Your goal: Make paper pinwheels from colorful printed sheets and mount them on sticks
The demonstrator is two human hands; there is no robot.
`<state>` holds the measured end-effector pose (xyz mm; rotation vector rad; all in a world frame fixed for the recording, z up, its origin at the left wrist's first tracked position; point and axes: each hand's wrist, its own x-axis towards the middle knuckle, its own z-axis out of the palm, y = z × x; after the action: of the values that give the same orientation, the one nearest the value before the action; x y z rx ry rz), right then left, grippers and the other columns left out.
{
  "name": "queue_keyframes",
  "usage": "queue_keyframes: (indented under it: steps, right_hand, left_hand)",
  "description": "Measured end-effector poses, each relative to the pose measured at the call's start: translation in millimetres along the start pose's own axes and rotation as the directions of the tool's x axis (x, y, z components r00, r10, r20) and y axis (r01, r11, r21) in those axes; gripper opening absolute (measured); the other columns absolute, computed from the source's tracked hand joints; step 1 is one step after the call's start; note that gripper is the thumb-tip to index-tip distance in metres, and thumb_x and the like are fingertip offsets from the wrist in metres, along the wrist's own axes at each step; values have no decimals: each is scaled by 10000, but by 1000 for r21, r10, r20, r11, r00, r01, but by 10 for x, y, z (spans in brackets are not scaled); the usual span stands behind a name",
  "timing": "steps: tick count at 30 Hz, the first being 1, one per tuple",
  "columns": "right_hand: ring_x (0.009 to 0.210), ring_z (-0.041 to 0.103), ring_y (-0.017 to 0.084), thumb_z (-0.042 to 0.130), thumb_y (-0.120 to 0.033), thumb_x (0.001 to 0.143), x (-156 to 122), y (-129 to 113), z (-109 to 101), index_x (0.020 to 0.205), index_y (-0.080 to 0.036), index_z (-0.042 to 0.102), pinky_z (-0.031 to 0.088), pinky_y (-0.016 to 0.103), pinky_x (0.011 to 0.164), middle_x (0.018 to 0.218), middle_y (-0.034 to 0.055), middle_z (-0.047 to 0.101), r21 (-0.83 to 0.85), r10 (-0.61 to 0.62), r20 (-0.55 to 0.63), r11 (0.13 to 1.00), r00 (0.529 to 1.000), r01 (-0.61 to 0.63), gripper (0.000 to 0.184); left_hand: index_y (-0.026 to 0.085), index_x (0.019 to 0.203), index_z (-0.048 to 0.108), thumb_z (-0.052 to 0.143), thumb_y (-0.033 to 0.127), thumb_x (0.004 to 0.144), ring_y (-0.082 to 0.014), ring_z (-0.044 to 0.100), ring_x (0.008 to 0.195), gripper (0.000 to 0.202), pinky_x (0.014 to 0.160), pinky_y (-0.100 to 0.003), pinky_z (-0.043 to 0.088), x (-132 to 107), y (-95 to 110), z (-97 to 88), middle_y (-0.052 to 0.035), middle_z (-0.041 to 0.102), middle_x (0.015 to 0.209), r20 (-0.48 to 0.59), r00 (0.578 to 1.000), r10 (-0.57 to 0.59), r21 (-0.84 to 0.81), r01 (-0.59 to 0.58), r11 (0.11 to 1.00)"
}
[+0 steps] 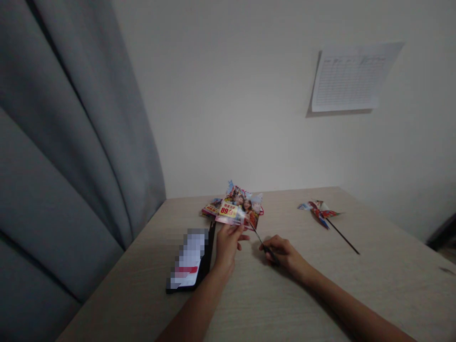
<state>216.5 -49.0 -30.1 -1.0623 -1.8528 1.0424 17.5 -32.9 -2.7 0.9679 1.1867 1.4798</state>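
Observation:
My left hand (230,240) pinches the lower edge of a colourful printed flyer (239,209), which is lifted off the table and tilted toward me. In my right hand (283,254) is a pair of scissors (272,255) with dark handles. Their thin metal blade reaches up and left to the flyer's lower right part. Whether the blades are apart is too small to tell. Behind the flyer on the left lies a small stack of similar flyers (211,208), partly covered. A red loop (262,211) peeks out at the flyer's right side.
A phone (192,254) with a lit, blurred screen leans beside my left forearm. On the right of the wooden table (356,294) lies a paper pinwheel (322,211) on a dark stick. A printed sheet (351,78) hangs on the wall; a grey curtain (89,142) borders the left.

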Motion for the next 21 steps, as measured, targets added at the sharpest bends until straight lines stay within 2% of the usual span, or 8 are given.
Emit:
queue_keyframes:
  steps: [9, 16, 21]
  right_hand:
    - [719, 541, 163, 650, -496, 804, 7, -22, 10, 942, -164, 719, 452, 286, 647, 849, 51, 600, 61, 11, 20, 998, 1000, -13, 367]
    - [735, 548, 166, 645, -476, 795, 1, -53, 9, 953, -162, 730, 461, 285, 638, 899, 59, 583, 62, 42, 37, 997, 998, -44, 362]
    - [749, 551, 163, 652, -445, 804, -2, -1, 13, 957, -179, 729, 471, 284, 669, 889, 47, 589, 58, 15, 28, 998, 999, -17, 316]
  left_hand:
    - [151, 951, 674, 806, 417, 653, -152, 705, 563, 420, 370, -159, 273, -2, -8, 0, -105, 757, 918, -1, 1000, -7, -14, 7, 1000]
    - [153, 975, 660, 797, 389, 661, -146, 703, 564, 415, 370, -154, 266, 0, -6, -4, -92, 755, 907, 6, 1000, -21, -22, 21, 1000]
    - [151, 971, 658, 792, 377, 667, -147, 702, 559, 402, 365, -155, 271, 11, -20, -5, -86, 753, 886, 1, 1000, -25, -17, 25, 1000]
